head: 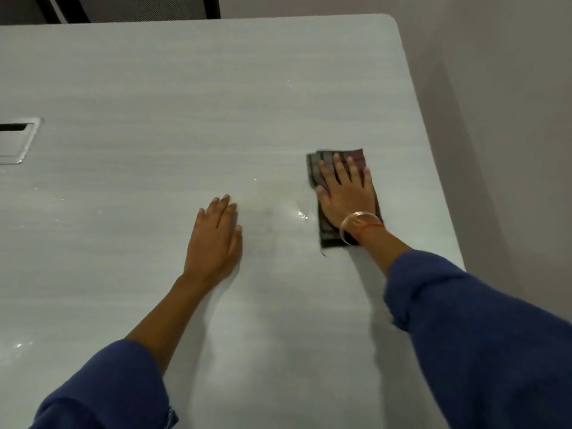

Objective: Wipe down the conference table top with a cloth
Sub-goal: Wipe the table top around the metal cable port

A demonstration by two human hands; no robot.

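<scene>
Right hand (345,193) flat on folded cloth (328,233), fingers straight, left hand (215,239) flat on table (154,88) beside.

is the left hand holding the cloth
No, the left hand lies flat on the bare table; the cloth is under the right hand.

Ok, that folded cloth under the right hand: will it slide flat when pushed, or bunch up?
Probably slides: the right hand presses flat across the cloth, and the table top looks smooth and wet beside it. Likely floppy if lifted: its folded layers splay at the far edge.
</scene>
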